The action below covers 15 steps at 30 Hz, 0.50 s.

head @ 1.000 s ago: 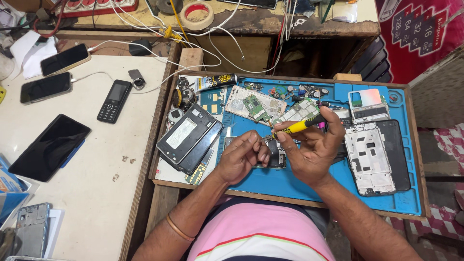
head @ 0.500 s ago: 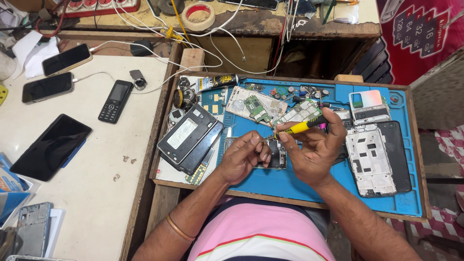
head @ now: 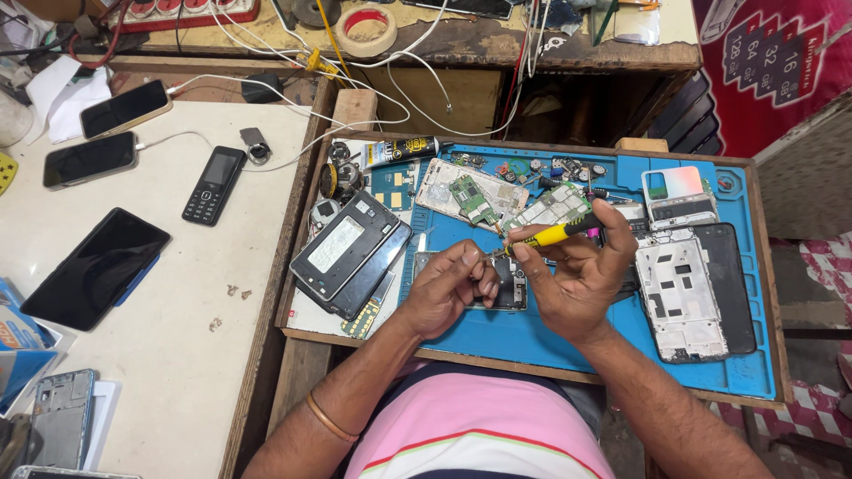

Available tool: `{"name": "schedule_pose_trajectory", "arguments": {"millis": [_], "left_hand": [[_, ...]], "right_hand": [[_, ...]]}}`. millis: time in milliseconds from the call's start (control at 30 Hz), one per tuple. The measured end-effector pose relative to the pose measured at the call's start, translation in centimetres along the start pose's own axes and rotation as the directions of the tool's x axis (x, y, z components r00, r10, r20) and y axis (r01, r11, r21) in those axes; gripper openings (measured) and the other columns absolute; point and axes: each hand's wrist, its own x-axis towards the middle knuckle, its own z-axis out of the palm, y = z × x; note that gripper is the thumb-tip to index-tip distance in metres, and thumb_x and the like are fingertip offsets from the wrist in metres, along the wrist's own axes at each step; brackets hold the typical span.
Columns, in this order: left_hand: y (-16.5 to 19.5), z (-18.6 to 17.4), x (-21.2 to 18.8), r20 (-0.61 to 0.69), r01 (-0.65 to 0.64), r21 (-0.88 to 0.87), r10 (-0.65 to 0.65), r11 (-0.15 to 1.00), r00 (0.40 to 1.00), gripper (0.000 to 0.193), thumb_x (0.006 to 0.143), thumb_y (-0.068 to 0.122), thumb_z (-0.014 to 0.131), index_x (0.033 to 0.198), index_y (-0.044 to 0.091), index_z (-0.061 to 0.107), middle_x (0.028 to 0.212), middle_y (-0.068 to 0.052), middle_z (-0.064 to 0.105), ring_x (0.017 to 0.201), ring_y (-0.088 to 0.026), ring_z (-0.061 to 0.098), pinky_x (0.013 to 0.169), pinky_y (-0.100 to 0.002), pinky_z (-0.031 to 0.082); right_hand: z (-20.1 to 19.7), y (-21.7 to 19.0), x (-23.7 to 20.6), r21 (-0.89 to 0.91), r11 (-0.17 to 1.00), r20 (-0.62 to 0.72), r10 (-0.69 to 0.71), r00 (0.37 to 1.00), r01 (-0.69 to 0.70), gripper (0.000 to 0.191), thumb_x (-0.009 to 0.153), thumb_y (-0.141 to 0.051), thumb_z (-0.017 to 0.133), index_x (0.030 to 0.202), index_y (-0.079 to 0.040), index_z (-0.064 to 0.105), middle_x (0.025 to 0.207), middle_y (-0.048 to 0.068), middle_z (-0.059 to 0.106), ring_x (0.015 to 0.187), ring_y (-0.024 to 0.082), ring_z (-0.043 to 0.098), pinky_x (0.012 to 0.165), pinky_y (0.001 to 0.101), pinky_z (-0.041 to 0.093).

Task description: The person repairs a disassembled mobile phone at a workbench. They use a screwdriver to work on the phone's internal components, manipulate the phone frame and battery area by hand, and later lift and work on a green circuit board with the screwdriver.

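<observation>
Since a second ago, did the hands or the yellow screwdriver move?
Hardly. The right hand still grips the yellow screwdriver, its tip at the left hand, which still rests on the small phone part. The blue mat and opened phones stayed put.

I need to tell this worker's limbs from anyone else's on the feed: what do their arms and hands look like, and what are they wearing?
Both forearms are bare, with no sleeves reaching them and no gloves. The left hand has a thin gold-coloured metal bangle round its forearm, above the wrist. The right hand shows no ring, watch or band. A pink shirt with red and white stripes covers the torso.
</observation>
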Motion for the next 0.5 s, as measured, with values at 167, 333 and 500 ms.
{"name": "schedule_pose_trajectory", "arguments": {"millis": [167,333,500], "left_hand": [[-0.41,-0.4,-0.06,-0.002,-0.013,-0.005,0.013,1.0,1.0,0.031,0.112,0.038,0.05,0.097,0.011,0.052,0.09,-0.005,0.057,0.088,-0.017,0.057,0.082,-0.034,0.051],[-0.24,-0.31,0.2,-0.037,-0.02,0.026,0.021,0.999,0.999,0.031,0.112,0.038,0.053,0.097,0.011,0.054,0.089,-0.004,0.059,0.085,-0.017,0.059,0.078,-0.035,0.051],[0.02,-0.24,0.28,-0.063,-0.014,0.057,0.018,0.998,0.998,0.031,0.111,0.039,0.053,0.097,0.011,0.055,0.09,-0.003,0.06,0.085,-0.016,0.06,0.079,-0.034,0.052]], "right_hand": [[-0.06,0.1,-0.2,-0.029,0.999,0.009,-0.022,1.0,0.023,0.078,0.102,0.009,0.064,0.156,-0.018,0.014,0.115,0.022,0.071,0.107,0.026,0.075,0.092,0.0332,0.065],[0.29,0.01,0.61,-0.037,0.998,0.027,-0.05,0.998,0.051,0.079,0.1,0.009,0.064,0.155,-0.017,0.013,0.114,0.022,0.07,0.107,0.027,0.075,0.095,0.0363,0.066],[0.56,-0.35,0.72,-0.053,0.995,0.045,-0.081,0.996,0.083,0.08,0.098,0.01,0.064,0.153,-0.018,0.014,0.112,0.02,0.07,0.107,0.027,0.075,0.094,0.0366,0.065]]}}
